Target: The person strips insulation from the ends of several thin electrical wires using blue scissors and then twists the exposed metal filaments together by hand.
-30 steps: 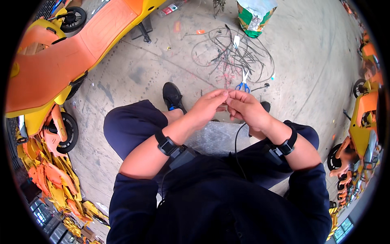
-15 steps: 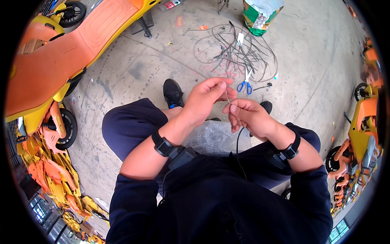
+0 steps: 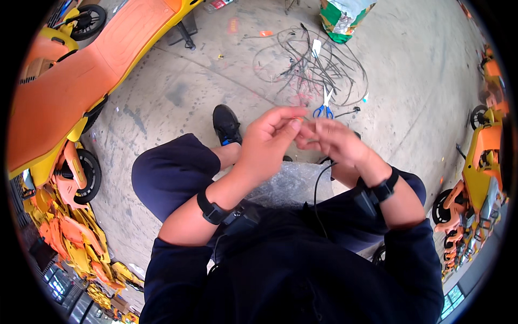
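Note:
My left hand (image 3: 264, 143) is raised above my lap, its thumb and fingers pinched together. Between those fingertips a short bit of thin wire (image 3: 305, 118) shows, mostly covered by the fingers. Close against them is my right hand (image 3: 341, 144), its fingers smeared by motion, so its grip is unclear. A black cable (image 3: 316, 189) curves from my lap up beneath the right hand, where its end is hidden. Beyond the hands, blue-handled scissors (image 3: 323, 112) lie on the floor beside a tangle of dark cables (image 3: 334, 69).
Clear plastic wrapping (image 3: 291, 183) lies between my legs. A green and white bag (image 3: 342, 24) stands past the cable tangle. To the left is a long orange and yellow vehicle body (image 3: 81, 75); more orange and yellow vehicles (image 3: 480, 156) line the right side.
The right hand has moved up and closer to the left fingertips. The thin wire stretched between the hands before is now mostly hidden. The view has shifted slightly.

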A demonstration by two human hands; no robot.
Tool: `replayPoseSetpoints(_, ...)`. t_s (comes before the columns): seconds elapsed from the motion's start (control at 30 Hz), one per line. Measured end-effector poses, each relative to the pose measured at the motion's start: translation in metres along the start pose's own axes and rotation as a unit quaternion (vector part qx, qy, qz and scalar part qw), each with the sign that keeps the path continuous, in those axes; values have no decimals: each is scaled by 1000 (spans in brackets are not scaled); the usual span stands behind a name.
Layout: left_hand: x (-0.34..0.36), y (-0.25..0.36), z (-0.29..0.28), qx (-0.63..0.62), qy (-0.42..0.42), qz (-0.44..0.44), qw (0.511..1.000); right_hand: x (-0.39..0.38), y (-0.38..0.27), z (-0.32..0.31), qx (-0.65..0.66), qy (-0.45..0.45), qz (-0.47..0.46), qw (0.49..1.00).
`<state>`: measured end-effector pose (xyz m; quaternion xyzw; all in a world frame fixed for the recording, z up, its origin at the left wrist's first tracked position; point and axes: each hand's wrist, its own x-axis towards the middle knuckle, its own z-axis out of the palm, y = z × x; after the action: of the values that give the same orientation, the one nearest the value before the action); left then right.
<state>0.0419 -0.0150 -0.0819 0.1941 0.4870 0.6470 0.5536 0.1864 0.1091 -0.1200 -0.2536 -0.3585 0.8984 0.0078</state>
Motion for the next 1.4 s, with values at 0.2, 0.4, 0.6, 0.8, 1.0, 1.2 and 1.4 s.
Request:
replayPoseSetpoints(0.2, -3, 15, -5, 105, 27, -106, 988, 60, 47, -171, -290, 299, 179, 891)
replayPoseSetpoints(0.4, -7, 16, 0, 177, 44, -108, 977, 80, 155, -260, -553, 427, 133, 703)
replayPoseSetpoints(0.6, 1, 23, -3, 132, 38, -98, 986, 105, 164, -237, -570, 491, 131, 646)
replayPoseSetpoints(0.8, 10, 11, -3, 201, 34, -101, 974, 119, 167, -236, -580, 510, 195, 605)
replayPoseSetpoints(1.0, 10, 15, -2, 244, 7, -128, 961, 113, 170, -254, -582, 479, 218, 619)
replayPoseSetpoints(1.2, 7, 25, -3, 424, 29, -18, 905, 98, 129, -242, -486, 395, 163, 763)
replayPoseSetpoints(1.4, 4, 61, -16, 354, 1, 22, 935, 64, -3, -193, -245, 209, 136, 937)
